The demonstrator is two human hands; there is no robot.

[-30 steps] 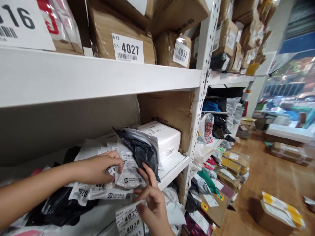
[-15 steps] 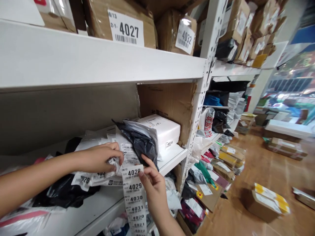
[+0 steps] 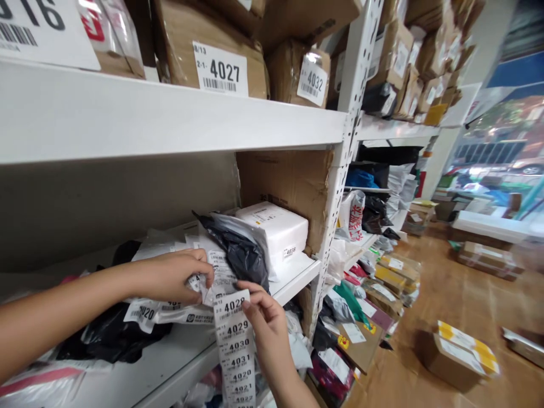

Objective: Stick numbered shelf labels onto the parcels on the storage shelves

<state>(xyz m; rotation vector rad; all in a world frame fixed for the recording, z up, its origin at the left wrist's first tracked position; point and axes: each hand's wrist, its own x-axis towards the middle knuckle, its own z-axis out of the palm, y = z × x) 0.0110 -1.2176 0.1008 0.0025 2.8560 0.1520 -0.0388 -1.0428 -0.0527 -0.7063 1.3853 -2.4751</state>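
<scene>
My right hand (image 3: 267,326) pinches the top of a long strip of number labels (image 3: 236,345) between thumb and fingers. The strip hangs down past the shelf edge, with 4028 at its top. My left hand (image 3: 181,275) is closed, its fingertips on a white mailer bag (image 3: 187,314) among several labelled parcels; the exact grip is partly hidden. A tag reading 4020 (image 3: 143,315) shows below my left wrist. Just beyond my hands, a black plastic mailer (image 3: 244,246) leans against a white box (image 3: 280,229) marked 4038.
A white shelf beam (image 3: 170,116) crosses above my hands, with cartons such as the 4027 box (image 3: 176,51) on it. A perforated post (image 3: 335,198) stands at right. Parcels fill the neighbouring shelves, and a carton with yellow tape (image 3: 457,357) sits on the wooden floor.
The right index finger has drawn down from the black mailer toward the label strip. The strip's top has shifted slightly right and down. My left hand stays almost in place; the view has tilted slightly.
</scene>
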